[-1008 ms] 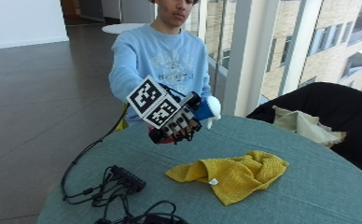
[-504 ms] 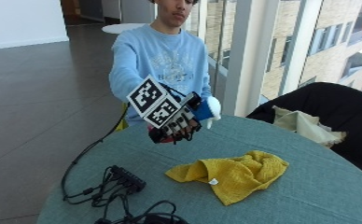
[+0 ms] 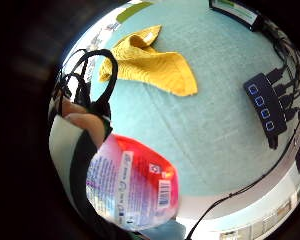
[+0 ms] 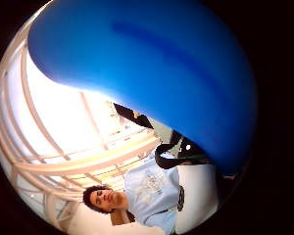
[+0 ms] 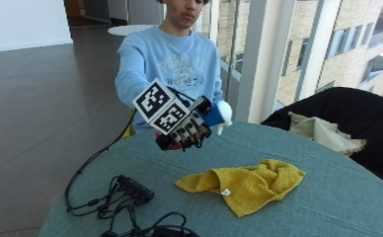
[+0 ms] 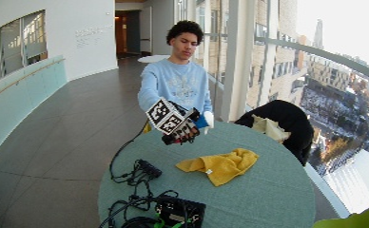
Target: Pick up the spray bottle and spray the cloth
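My gloved right hand (image 5: 185,131) is raised above the round table (image 5: 323,207) and its fingers curl round the spray bottle (image 5: 214,114), whose blue head and white nozzle stick out beside the hand. The bottle's red and white labelled body (image 3: 135,182) fills much of the little finger side palm view, and its blue head (image 4: 152,68) fills the thumb side view. The yellow cloth (image 5: 244,182) lies crumpled on the table below and to the right of the hand, also seen as the yellow cloth (image 3: 150,62) and the cloth (image 6: 219,164).
A black hub with cables (image 5: 129,190) lies on the table's left part, and a black box (image 6: 178,211) sits at the near edge. A dark chair with a pale cloth (image 5: 323,131) stands at the right behind the table.
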The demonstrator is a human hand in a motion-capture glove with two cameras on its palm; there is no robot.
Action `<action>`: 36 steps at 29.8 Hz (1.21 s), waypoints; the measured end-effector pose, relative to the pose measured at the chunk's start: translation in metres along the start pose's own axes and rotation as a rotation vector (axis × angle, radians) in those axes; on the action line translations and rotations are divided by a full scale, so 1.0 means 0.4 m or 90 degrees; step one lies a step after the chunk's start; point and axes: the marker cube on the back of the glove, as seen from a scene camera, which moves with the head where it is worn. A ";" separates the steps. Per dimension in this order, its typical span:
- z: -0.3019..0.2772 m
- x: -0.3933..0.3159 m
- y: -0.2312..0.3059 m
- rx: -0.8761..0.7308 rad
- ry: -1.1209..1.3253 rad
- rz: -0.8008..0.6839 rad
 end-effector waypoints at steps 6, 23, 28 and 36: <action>0.007 -0.002 -0.001 -0.004 0.002 0.000; 0.014 -0.009 -0.006 -0.014 0.011 0.003; 0.022 -0.015 -0.009 -0.016 0.014 0.002; 0.043 -0.034 -0.012 -0.019 0.007 -0.019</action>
